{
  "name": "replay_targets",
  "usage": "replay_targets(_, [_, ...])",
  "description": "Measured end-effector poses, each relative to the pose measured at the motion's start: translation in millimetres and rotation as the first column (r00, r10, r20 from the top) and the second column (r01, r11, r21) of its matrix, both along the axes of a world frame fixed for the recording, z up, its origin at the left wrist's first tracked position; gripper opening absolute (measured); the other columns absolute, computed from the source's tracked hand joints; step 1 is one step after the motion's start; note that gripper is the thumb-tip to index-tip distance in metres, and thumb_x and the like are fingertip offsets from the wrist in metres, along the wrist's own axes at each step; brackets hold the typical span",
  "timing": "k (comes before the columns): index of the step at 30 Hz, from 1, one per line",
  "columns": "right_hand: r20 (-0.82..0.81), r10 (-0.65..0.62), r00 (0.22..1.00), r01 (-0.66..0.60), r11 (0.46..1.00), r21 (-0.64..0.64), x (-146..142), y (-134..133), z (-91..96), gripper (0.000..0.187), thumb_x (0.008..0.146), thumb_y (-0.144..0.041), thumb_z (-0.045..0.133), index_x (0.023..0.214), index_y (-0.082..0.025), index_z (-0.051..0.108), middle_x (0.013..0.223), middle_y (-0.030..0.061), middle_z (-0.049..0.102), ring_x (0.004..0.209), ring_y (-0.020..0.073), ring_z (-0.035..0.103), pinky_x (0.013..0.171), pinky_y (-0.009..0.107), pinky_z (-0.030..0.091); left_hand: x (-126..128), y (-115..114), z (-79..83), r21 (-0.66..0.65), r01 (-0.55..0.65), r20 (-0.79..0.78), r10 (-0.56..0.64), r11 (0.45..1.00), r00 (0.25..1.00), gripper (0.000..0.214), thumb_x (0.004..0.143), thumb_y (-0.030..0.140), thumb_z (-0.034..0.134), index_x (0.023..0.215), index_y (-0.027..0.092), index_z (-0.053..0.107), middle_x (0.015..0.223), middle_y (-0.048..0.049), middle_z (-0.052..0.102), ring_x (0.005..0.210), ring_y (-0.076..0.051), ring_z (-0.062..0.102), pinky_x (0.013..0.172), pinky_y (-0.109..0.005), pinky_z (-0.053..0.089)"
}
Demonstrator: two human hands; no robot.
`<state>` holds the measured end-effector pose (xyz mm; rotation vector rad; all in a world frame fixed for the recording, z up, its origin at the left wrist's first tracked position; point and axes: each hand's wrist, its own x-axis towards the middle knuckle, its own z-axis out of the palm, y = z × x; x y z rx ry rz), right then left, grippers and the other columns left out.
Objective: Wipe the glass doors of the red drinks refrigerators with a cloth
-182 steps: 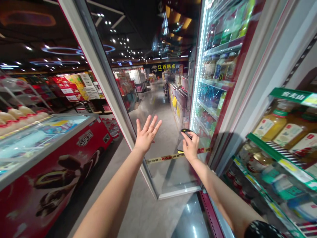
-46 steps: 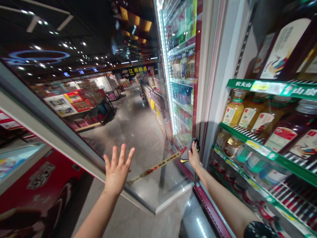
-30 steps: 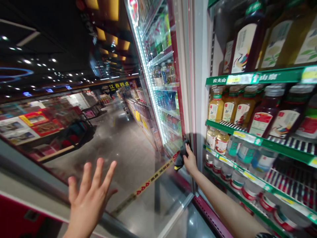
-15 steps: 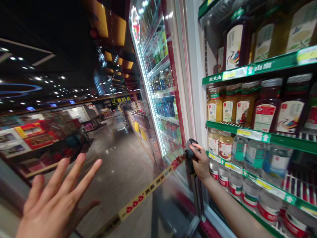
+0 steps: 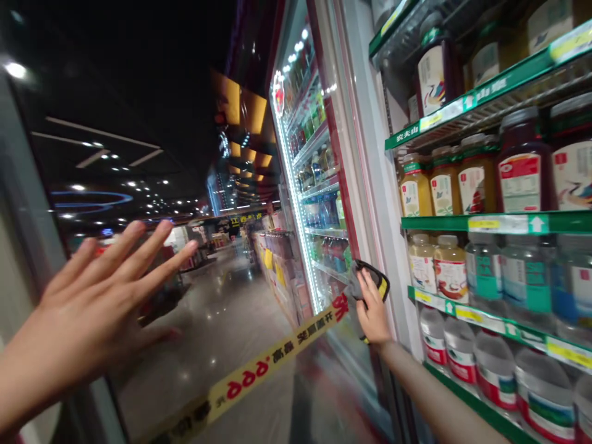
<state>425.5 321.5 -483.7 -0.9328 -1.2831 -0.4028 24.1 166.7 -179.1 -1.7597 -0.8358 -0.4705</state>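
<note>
My left hand (image 5: pixel 106 283) is spread with fingers apart, palm toward the open glass door (image 5: pixel 194 345); I cannot tell whether it touches the pane. A yellow strip (image 5: pixel 277 357) with red and black print runs across that glass. At the door's inner edge, beside the cooler frame, my right hand (image 5: pixel 374 311) presses a grey cleaning pad (image 5: pixel 355 291) with a black-and-yellow loop handle (image 5: pixel 383 288) to the glass. The fingers lie over the pad, partly hiding it.
On the right, cooler shelves (image 5: pixel 509 223) with green edges hold juice bottles (image 5: pixel 472 176) and water bottles (image 5: pixel 494 364). Through the glass appear another lit cooler (image 5: pixel 319 203), a row of stacked boxes (image 5: pixel 282 265) and a shiny floor (image 5: pixel 217 296).
The view has shifted, with more ceiling and lower shelf now showing. My left hand sits higher in view. The pad in my right hand has turned, bringing its black-and-yellow handle into sight.
</note>
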Motion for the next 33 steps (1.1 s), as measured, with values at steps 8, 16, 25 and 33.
replay_targets(8, [-0.105,0.015,0.994,0.000,0.989,0.145,-12,21,-6.3,0.070,0.095,-0.011,0.033,0.162,-0.032,0.028,0.165,0.0079,0.037,0.153,0.0248,0.033,0.120,0.058,0.038,11,6,22.0,-0.067,-0.226,-0.099,0.218,0.972,0.971,0.140,0.045,0.090,0.072,0.160,0.024,0.030,0.174,-0.0098,-0.004,0.154,-0.052,0.000,0.116,-0.074,0.004])
replay_targets(16, [0.043,-0.022,0.999,0.016,0.992,0.128,-29,16,-24.8,0.066,0.103,-0.030,0.042,0.164,-0.036,0.018,0.170,0.0101,0.026,0.156,0.0332,0.024,0.119,0.066,0.033,47,-25,-68.4,0.070,-0.292,-0.078,0.297,0.954,0.952,0.055,0.097,0.014,0.055,0.149,0.030,0.052,0.168,-0.0069,0.031,0.155,-0.039,0.026,0.116,-0.075,0.023])
replay_targets(25, [0.325,0.000,0.946,-0.068,0.978,0.199,-79,-27,4.2,0.066,0.101,-0.024,0.045,0.162,-0.039,0.025,0.169,0.0060,0.029,0.156,0.0277,0.025,0.122,0.059,0.031,36,-20,-114.5,0.132,-0.102,-0.006,0.104,0.986,0.995,0.057,0.102,0.035,0.045,0.158,0.027,0.039,0.166,-0.0085,0.032,0.157,-0.033,0.022,0.126,-0.064,0.011])
replay_targets(33, [0.074,-0.025,0.997,0.009,0.978,0.210,-122,-39,46.4,0.068,0.101,-0.026,0.046,0.164,-0.035,0.021,0.169,0.0111,0.027,0.156,0.0355,0.022,0.118,0.066,0.033,41,-26,-121.0,0.162,-0.059,-0.024,0.063,0.985,0.998,0.059,0.099,0.032,0.054,0.156,0.025,0.042,0.165,-0.0104,0.035,0.157,-0.034,0.021,0.126,-0.067,0.012])
